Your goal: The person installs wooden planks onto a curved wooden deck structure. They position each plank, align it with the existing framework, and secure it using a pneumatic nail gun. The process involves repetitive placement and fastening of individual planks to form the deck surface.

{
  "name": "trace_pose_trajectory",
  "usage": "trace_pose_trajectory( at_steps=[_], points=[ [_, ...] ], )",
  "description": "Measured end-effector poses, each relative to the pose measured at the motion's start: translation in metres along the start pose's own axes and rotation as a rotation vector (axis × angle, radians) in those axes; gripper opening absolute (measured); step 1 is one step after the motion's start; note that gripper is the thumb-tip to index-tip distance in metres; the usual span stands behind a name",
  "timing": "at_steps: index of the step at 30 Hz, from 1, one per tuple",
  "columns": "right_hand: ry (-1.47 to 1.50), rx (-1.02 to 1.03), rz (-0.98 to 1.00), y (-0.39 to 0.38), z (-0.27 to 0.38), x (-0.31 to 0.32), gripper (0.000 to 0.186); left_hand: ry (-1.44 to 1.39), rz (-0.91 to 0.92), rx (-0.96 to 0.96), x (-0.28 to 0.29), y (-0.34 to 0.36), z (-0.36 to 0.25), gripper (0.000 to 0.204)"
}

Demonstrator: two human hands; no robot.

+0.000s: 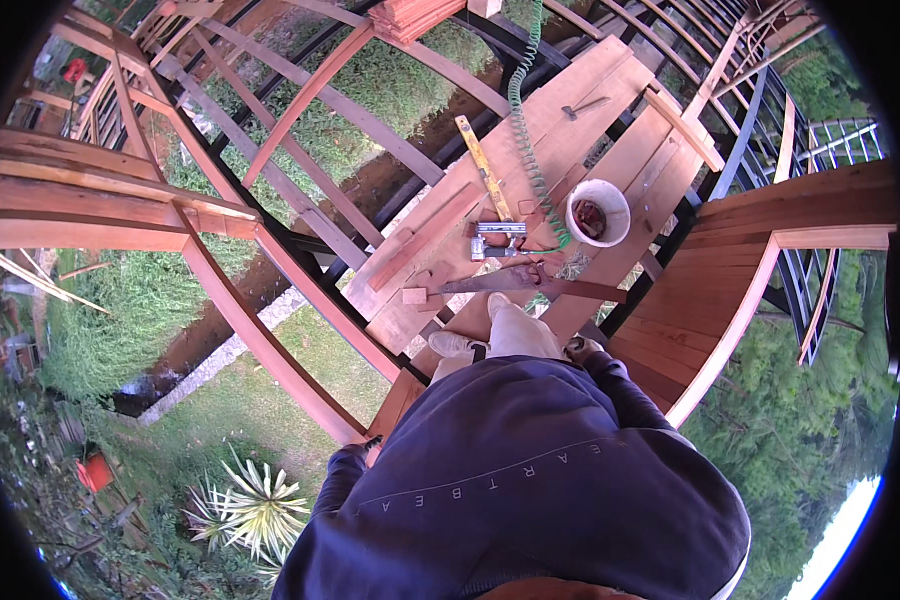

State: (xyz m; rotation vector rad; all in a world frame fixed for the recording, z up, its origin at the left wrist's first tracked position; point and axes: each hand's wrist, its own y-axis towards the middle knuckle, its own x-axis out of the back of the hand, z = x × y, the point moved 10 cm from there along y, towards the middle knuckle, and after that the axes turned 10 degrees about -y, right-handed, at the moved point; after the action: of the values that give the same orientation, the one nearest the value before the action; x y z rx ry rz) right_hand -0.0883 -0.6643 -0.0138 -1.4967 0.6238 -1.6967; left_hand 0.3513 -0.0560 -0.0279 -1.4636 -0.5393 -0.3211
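Observation:
My left hand (373, 453) is low at my left side, beside the lower end of a curved wooden beam (270, 345). Its fingers are mostly hidden by the dark sleeve, with a small dark shape next to them. My right hand (578, 348) is by my right knee, near the wooden slatted panel (675, 320); it is small and dark, and its grip is unclear. Ahead of my feet, a silver nail gun (498, 240) lies on the planks, near a green coiled air hose (518, 115). What looks like a handsaw (490, 279) lies closer to me.
Loose planks (560, 105) form the platform, with openings between them. On it are a yellow spirit level (482, 165), a hammer (582, 108), a small wood block (415, 296) and a white bucket (615, 212) holding brown pieces. Grass (315, 370) lies below the open frame at left.

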Motion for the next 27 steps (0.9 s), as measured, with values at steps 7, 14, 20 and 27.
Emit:
trace_pose_trajectory(
  at_steps=[7,14,20,27],
  points=[
    [0.448,-0.276,0.020,-0.041,-0.056,-0.006,0.039,0.227,0.074,0.012,0.023,-0.016,-0.041,0.076],
    [0.235,-0.280,0.109,-0.020,-0.068,0.004,0.041,0.491,0.057,-0.039,0.038,-0.015,-0.137,0.066],
    [0.191,-0.144,-0.016,0.023,-0.038,0.079,0.030,-0.380,0.033,-0.072,0.034,-0.001,-0.260,0.054],
    [0.447,-0.091,-0.010,0.084,-0.059,0.126,0.032,-0.739,0.143,-0.305,0.015,-0.051,-0.406,0.043]
  ],
)
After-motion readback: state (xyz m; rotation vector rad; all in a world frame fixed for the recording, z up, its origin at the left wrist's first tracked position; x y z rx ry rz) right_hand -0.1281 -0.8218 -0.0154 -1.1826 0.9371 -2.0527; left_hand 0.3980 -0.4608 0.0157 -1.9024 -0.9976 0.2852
